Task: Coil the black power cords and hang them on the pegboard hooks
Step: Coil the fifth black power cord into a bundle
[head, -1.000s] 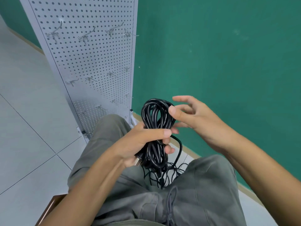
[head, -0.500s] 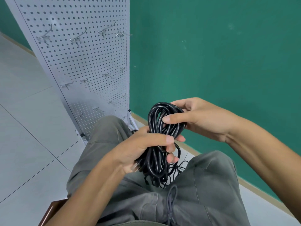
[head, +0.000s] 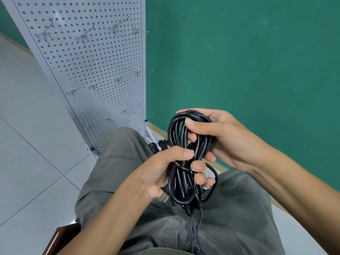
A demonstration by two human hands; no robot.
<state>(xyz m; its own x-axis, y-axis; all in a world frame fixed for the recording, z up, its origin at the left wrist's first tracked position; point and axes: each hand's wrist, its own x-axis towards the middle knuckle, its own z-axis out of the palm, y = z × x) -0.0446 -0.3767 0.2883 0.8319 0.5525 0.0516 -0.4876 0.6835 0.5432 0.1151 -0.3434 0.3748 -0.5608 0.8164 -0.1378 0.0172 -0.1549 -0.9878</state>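
Here both hands hold the coiled black cord (head: 185,159) above the lap: left hand (head: 165,173) wraps its middle, right hand (head: 220,137) pinches its top. The pegboard (head: 88,70) stands near.

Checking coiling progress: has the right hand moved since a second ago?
Yes. The right hand closed in leftward onto the top loop of the black cord coil, which the left hand holds over the lap.

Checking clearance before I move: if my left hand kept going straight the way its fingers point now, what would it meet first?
The left hand grips the coiled black cord, fingers pointing right. Straight on, it would probably meet the right hand holding the coil's top, though depth is unclear.
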